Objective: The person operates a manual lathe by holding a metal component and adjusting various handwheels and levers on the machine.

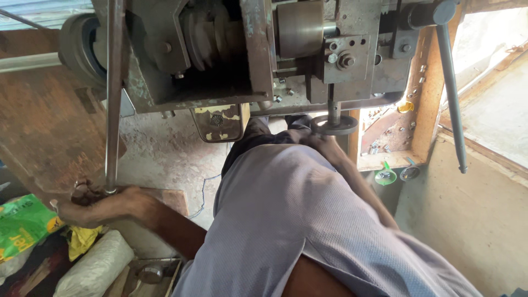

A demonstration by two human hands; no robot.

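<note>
Steel and worn paint mark the old machine (247,55) filling the top of the view, the landmark here. Below it, a grey-shirted torso (308,220) leans in. Left of the machine's base, the left hand (102,208) curls its fingers closed around the lower end of a long metal rod (114,93). Under the machine's centre, the right hand (319,140) rests at a small handwheel (335,125); its grip cannot be told.

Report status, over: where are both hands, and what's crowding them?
Left hand gripping base of long steel rod. Right hand at small handwheel, grip unclear. Green bag and white sack beside left hand.
</note>
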